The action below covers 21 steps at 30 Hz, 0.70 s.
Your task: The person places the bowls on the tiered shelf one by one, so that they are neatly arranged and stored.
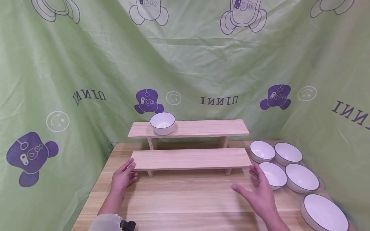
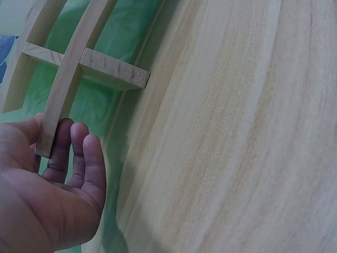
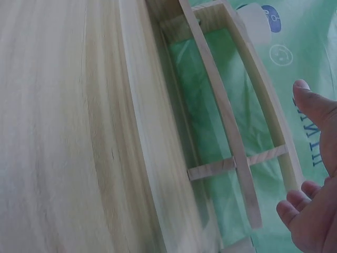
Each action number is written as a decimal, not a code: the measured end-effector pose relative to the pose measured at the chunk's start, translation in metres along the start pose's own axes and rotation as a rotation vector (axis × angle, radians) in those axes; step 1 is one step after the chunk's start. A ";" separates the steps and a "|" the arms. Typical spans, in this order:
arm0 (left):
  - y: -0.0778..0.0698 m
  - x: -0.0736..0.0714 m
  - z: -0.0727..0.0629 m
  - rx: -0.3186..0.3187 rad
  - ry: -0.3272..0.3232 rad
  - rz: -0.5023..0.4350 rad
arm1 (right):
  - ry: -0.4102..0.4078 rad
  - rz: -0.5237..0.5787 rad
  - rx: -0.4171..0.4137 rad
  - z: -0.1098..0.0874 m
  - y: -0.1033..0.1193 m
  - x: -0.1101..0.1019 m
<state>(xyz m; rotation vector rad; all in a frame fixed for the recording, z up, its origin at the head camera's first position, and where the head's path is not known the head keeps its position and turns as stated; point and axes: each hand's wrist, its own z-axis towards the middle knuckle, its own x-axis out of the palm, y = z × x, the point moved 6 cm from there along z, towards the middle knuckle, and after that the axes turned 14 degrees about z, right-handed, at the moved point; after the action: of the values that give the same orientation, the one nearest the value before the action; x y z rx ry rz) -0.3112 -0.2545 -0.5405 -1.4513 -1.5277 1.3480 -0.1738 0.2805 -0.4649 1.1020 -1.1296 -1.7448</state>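
A pale wooden stand has a lower board [image 1: 190, 159] in front and a raised upper board [image 1: 202, 128] behind it. My left hand [image 1: 122, 178] pinches the left end of the lower board, thumb on one face and fingers under the other, as the left wrist view shows. Near that board's right end, my right hand [image 1: 260, 194] is held with thumb spread wide from the fingers and nothing between them. One white bowl [image 1: 162, 123] with a dark rim sits upright on the upper board, left of its middle.
Several white bowls stand on the right side of the wooden table [image 1: 185, 199], among them a front bowl [image 1: 325, 213] at the near right edge. My right hand overlaps another bowl [image 1: 273, 175] in the head view. A green printed curtain [image 1: 185, 70] hangs behind and on both sides.
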 end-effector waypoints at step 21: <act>0.001 -0.001 0.001 -0.016 0.003 -0.015 | -0.083 -0.095 0.064 -0.027 -0.013 -0.037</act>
<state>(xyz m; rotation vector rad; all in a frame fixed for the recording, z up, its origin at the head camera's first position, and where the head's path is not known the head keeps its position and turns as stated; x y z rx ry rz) -0.3117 -0.2556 -0.5418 -1.4486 -1.5478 1.3275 -0.1382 0.3111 -0.4739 1.1479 -1.2084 -1.8536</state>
